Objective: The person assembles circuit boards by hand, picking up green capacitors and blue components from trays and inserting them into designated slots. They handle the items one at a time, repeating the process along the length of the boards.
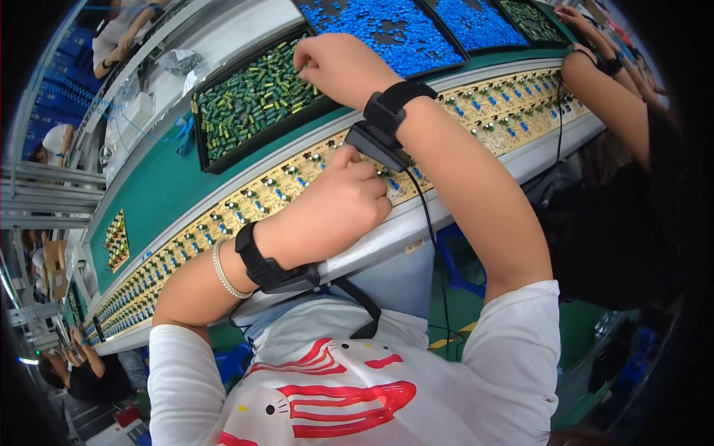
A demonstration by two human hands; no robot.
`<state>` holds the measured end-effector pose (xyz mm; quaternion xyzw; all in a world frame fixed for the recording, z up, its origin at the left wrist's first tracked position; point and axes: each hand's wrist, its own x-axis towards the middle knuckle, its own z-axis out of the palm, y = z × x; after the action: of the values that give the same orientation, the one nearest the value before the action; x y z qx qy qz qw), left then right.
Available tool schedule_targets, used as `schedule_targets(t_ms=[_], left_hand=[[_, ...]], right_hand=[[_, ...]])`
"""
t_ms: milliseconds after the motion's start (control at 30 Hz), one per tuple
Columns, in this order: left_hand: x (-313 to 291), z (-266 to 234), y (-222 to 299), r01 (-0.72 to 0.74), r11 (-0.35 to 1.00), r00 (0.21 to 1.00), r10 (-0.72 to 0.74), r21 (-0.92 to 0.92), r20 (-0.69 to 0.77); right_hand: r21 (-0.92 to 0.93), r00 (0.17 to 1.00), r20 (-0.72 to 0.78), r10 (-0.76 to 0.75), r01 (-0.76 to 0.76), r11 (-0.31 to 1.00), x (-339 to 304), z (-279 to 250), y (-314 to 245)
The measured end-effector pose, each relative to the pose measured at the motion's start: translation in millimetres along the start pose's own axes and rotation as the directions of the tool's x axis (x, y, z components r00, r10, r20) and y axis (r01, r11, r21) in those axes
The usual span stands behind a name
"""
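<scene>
A: Left hand [343,199] resting on the row of tan circuit boards [245,204], fingers [372,182] curled down tight onto a board near the front edge of the counter [156,186]. Pinching a part or just pressing — cannot tell, fingertips hidden.

B: Noted. Right hand [338,67]?

A: Reaching up and across into the black tray of green parts [249,100], fingers bent narrow into the heap at the tray's right end. Whether a part is gripped — cannot tell. Black straps on both wrists, corded box [375,145] hanging off the right one, thin bracelet [223,271] on the left forearm.

B: Position of boards?

A: Laid end to end in a long band along the near rim of the counter, studded with small blue and green parts. Green tray just behind them on the teal surface. Trays of blue parts [394,30] further right, along the back.

B: Anything else nearby?

A: Another person's arm [602,97] at upper right, hand over the same band of boards. One loose board [116,239] lying apart at far left on the teal surface.
</scene>
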<state>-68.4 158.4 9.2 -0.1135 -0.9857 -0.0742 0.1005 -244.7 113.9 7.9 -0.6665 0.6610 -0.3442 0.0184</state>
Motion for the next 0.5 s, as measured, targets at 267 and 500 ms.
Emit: schedule_targets(t_ms=[267, 500], left_hand=[[-31, -31, -25, 0.135, 0.923, 0.974, -0.190, -0.359, -0.123], [-98, -40, -124, 0.503, 0.852, 0.758, -0.516, -0.147, -0.398]], right_hand=[[0.302, 0.996, -0.025, 0.090, -0.078, 0.950, -32, -35, -8], [0.257, 0.871, 0.382, 0.310, -0.422, 0.869, -103, -70, 2]])
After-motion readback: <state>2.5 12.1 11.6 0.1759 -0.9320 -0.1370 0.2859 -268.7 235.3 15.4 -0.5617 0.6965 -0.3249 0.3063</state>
